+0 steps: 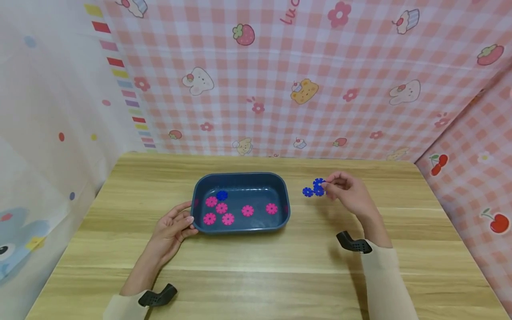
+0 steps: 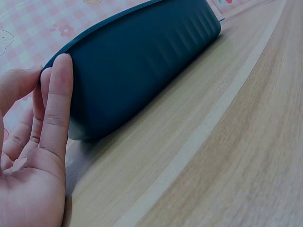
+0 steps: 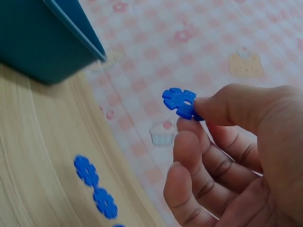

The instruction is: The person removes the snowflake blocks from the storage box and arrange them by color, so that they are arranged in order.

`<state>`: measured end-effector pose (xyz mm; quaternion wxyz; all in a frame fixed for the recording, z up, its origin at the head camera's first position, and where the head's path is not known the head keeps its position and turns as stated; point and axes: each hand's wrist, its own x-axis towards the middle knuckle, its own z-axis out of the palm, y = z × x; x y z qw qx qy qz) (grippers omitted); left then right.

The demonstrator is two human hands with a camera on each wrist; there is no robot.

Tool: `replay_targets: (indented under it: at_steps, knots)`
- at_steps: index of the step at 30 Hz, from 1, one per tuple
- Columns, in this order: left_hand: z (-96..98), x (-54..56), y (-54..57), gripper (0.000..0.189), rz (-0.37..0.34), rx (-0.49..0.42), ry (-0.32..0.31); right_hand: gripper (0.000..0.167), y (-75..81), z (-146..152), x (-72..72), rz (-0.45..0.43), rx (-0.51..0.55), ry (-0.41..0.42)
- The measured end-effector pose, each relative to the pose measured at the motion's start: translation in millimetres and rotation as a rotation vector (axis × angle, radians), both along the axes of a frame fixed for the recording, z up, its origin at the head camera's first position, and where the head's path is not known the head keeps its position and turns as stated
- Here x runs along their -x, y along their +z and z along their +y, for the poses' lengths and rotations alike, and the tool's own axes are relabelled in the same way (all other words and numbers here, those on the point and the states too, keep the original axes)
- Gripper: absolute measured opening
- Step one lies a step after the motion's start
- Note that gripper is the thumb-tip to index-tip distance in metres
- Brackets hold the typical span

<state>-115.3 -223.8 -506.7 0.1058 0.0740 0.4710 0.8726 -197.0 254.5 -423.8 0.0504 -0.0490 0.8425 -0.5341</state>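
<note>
In our right grip [image 1: 352, 195] we hold a blue disc [image 3: 177, 101], pinched between thumb and fingertip at its near side, so most of its notched edge juts free. Loose blue discs [image 3: 104, 203] lie on the table [image 1: 240, 275] just beyond the fingertips, lower than the grip. Our left grip [image 1: 170, 231] holds the left end of the dark blue container [image 1: 240, 230], its digits at the rim and outer wall.

To do this well, we should pinch lightly but surely: the disc looks thin, and a hard squeeze could flick it away. The lower fingers are best tucked in, clear of the loose discs. Our left grip need only steady the container, neither tipping nor dragging it.

As for edges, the container's right rim is the nearest one leftward of the right grip, across a strip of table; any pass over it calls for a lift. Beyond that rim sit pink discs [image 1: 247, 210] and a single blue piece [image 1: 222, 195], with container floor showing between them. Ahead of the grip, the checked cloth [image 1: 280, 124] rises behind the table's back edge, so we have more room sideways or nearer us than forward.
</note>
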Motion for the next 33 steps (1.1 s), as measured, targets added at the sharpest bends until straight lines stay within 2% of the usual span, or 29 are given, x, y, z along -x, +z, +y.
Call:
replay_targets:
  at_steps: [16,26,33]
  knots:
    - [0.6,0.3,0.5,0.041,-0.019,-0.003,0.004,0.029,-8.8,45,0.3,-0.048,-0.032,-0.164]
    - [1.1,0.5,0.4,0.041,-0.004,0.007,0.002,0.030,-24.0,71,1.3,-0.066,0.022,-0.223]
    - [0.6,0.0,-1.0,0.041,0.007,0.000,-0.001,0.034,-33.4,85,-1.7,-0.119,-0.038,-0.288]
